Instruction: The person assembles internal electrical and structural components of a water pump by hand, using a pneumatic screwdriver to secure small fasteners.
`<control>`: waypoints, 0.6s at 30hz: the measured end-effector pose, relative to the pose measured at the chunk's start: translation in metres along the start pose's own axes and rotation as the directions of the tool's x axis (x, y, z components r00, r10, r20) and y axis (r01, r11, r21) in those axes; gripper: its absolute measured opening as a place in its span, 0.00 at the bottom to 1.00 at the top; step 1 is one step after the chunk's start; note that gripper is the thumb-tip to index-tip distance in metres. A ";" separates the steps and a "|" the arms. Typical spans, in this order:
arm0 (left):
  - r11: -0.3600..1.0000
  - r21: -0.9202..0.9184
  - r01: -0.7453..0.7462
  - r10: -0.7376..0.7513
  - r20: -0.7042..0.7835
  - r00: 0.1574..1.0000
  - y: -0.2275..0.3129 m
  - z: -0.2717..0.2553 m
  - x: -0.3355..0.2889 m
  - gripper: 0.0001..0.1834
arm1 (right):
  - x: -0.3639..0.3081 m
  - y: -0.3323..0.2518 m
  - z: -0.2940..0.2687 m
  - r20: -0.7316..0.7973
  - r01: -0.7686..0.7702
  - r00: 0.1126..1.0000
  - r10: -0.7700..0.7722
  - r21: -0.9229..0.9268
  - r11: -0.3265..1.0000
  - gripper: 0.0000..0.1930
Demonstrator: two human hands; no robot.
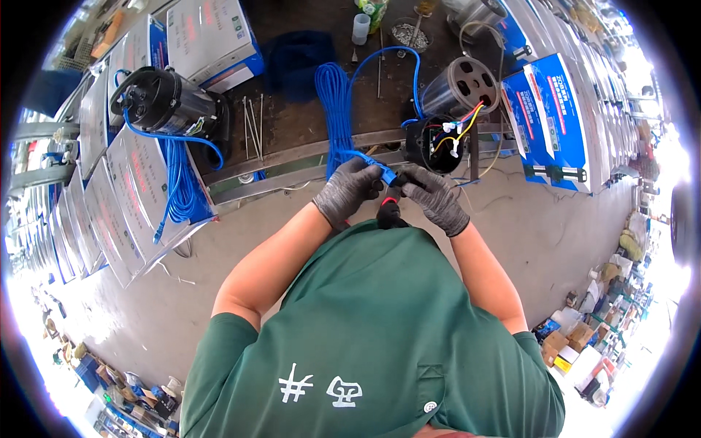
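Observation:
In front of my chest, both grey-gloved hands are closed around the end of a blue cable. My left hand (349, 191) pinches the cable just behind a blue plug (387, 174). My right hand (436, 198) grips the plug's dark tip with its fingertips. From there the cable leads up to a hanging blue coil (335, 102) at the bench edge. Another stretch of it loops over to an opened pump (442, 91) on the right. Yellow, red and blue wires with white connectors (453, 139) hang out of that pump, above a black round housing (429, 148).
A second pump (171, 102) with its own blue coil (182, 186) stands on the left. Blue-and-white boxes (212, 36) line the left, and more boxes (544, 117) stand at right. Thin metal rods (253, 128) and a dark cloth (298, 62) lie on the workbench (288, 117).

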State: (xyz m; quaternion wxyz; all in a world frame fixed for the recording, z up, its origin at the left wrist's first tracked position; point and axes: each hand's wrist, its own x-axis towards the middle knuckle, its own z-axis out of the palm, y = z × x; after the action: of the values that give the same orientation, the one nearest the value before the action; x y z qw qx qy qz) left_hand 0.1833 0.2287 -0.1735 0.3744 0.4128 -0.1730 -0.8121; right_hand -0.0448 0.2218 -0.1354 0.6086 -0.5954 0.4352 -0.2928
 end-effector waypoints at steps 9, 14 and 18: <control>0.972 0.228 -0.052 0.082 -0.124 0.989 -0.005 0.012 0.009 0.13 | 0.000 -0.008 0.002 -0.028 -0.188 0.982 0.186 -0.125 0.974 0.15; 0.965 0.253 -0.063 0.098 -0.126 0.987 -0.012 0.005 0.011 0.12 | 0.002 -0.010 0.008 -0.051 -0.188 0.982 0.183 -0.118 0.975 0.16; 1.000 0.030 0.003 -0.001 -0.038 0.999 -0.006 0.009 0.008 0.12 | 0.002 -0.015 0.014 -0.101 -0.166 0.982 0.160 -0.056 0.985 0.16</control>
State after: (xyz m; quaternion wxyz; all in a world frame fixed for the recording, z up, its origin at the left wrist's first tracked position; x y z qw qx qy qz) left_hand 0.1706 0.2265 -0.1763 0.3706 0.4340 -0.1775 -0.8017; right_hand -0.0289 0.2247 -0.1220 0.5895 -0.5621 0.5205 -0.2562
